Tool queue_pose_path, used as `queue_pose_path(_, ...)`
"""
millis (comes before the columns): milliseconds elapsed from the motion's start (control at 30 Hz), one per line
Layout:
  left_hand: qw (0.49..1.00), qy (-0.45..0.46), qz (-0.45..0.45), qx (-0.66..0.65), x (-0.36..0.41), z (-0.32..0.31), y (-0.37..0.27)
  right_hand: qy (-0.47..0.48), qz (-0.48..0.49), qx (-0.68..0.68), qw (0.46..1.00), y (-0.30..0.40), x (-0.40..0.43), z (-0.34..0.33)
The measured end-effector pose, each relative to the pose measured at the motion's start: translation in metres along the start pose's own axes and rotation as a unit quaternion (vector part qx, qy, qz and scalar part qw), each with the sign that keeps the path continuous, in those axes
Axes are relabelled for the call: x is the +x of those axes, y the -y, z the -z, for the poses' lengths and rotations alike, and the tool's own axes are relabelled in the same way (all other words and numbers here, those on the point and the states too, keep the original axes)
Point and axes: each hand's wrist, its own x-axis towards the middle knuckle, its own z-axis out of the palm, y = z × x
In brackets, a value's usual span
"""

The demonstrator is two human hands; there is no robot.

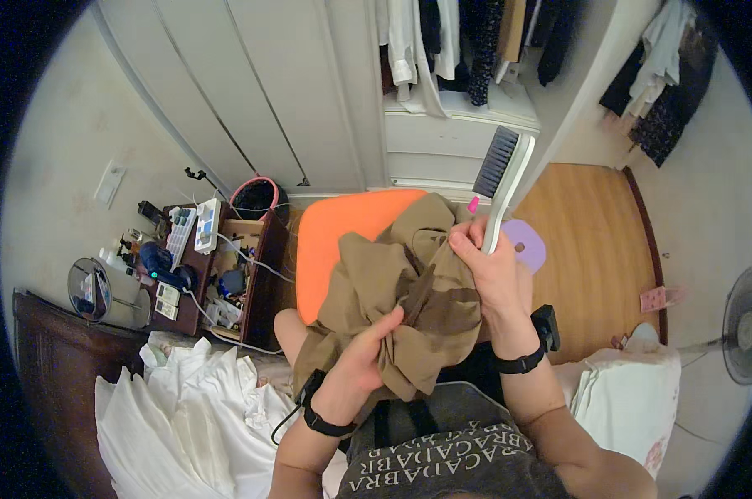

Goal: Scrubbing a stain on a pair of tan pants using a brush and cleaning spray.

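A brown cloth garment (363, 274) lies bunched over my lap, its folds gathered up between my hands. My left hand (363, 358) grips its near side, the thumb on top of the fabric. On the far right side, my right hand (494, 271) pinches the cloth and also holds a white-handled brush (507, 178). The brush points up and away from me, its dark grey bristles facing left and clear of the garment. Under the cloth's far edge shows a flat orange surface (326, 249). A small pink piece (474, 204) is visible beside the bristles.
To the left, an open drawer (251, 280) full of small items juts from a cluttered dark cabinet. A bin with a pink rim (275, 193) stands behind it. White fabric (195, 405) lies at the near left. A lilac flat object (535, 246) is on the wooden floor (581, 268).
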Motion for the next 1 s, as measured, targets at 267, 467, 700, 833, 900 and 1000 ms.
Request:
queue_pose_path(267, 0.998, -0.045, 0.035, 0.016, 0.047, -0.023, -0.052, 0.047, -0.082, 0.003, 0.996, -0.005, 0.096, 0.001)
queue_pose_path(467, 0.977, -0.101, -0.179, 0.059, 0.088, -0.099, -0.119, 0.017, -0.152, 0.012, 0.988, 0.018, 0.166, 0.020)
queue_pose_path(700, 0.975, -0.144, -0.149, 0.083, 0.096, -0.189, -0.159, 0.017, -0.224, 0.012, 0.974, 0.093, 0.222, 0.022)
queue_pose_path(833, 0.971, -0.160, -0.168, 0.057, 0.081, -0.253, -0.159, 0.059, -0.245, -0.049, 0.967, 0.165, 0.240, 0.023)
queue_pose_path(900, 0.974, -0.129, -0.187, 0.012, 0.075, -0.286, -0.155, 0.071, -0.242, -0.042, 0.967, 0.191, 0.243, 0.030)
queue_pose_path(1000, 0.972, -0.146, -0.185, -0.002, 0.074, -0.316, -0.153, 0.084, -0.241, -0.018, 0.967, 0.231, 0.253, 0.031)
